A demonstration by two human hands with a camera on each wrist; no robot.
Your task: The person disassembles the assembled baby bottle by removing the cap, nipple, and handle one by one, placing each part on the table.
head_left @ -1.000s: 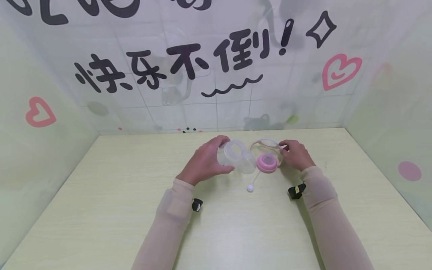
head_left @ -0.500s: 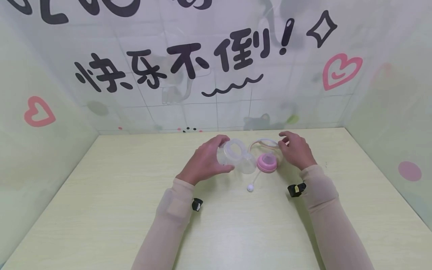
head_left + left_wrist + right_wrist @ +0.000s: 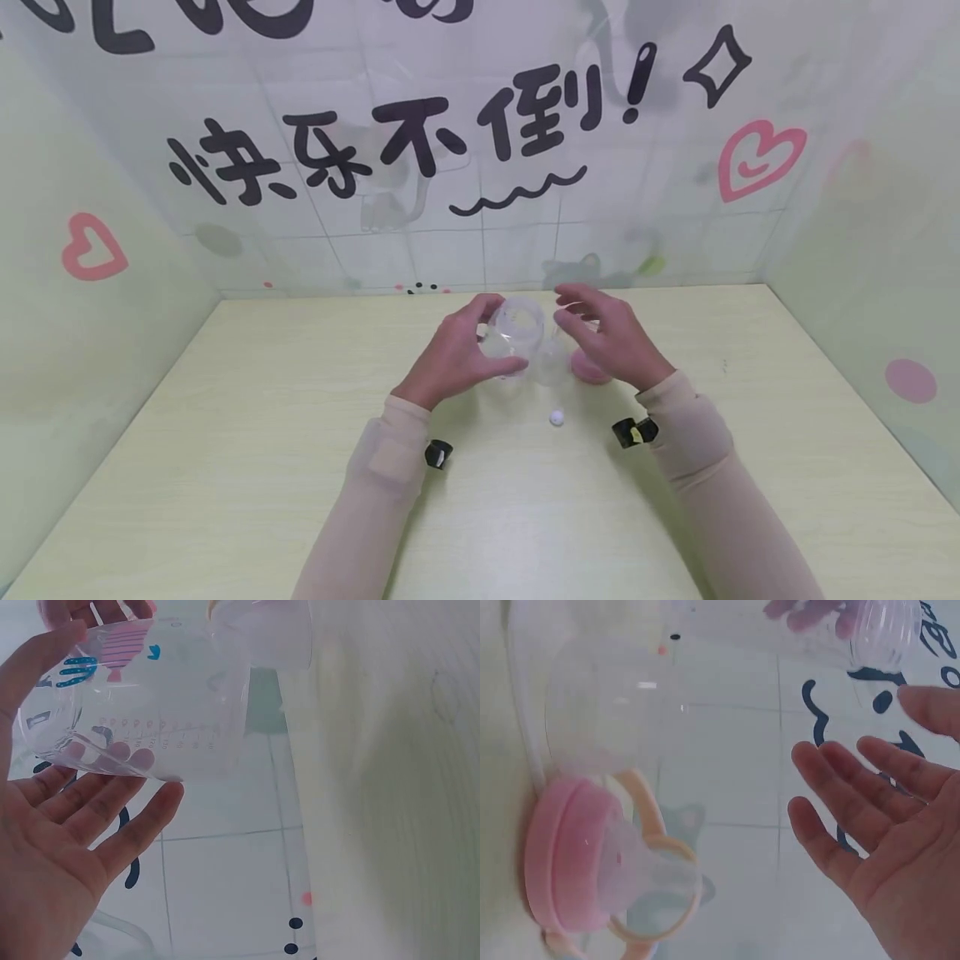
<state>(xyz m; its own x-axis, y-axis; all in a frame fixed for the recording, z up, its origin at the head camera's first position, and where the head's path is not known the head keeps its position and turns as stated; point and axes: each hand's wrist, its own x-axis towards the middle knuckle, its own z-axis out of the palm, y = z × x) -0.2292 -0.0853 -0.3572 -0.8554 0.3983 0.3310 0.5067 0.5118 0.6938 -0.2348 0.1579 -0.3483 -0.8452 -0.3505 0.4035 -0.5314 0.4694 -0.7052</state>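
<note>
My left hand (image 3: pixel 453 358) grips a clear baby bottle (image 3: pixel 517 329) between thumb and fingers, its round mouth tipped upward. In the left wrist view the bottle (image 3: pixel 172 697) shows pink and blue prints and a measuring scale. My right hand (image 3: pixel 615 342) hovers just right of the bottle, fingers apart and holding nothing. Below that hand sits a pink collar with a clear teat (image 3: pixel 574 855), partly covered in the head view. A clear dome cap (image 3: pixel 552 367) stands between bottle and collar. The peach-coloured handles (image 3: pixel 641 799) lie behind the collar.
A small white straw weight (image 3: pixel 557 417) lies on the pale wooden table (image 3: pixel 510 517) in front of the cap. Printed panels enclose the table at the back (image 3: pixel 420 250) and on both sides.
My right hand has let go of the handles and moved left over the collar towards the bottle. The left hand has turned the bottle so that its mouth faces further upward.
</note>
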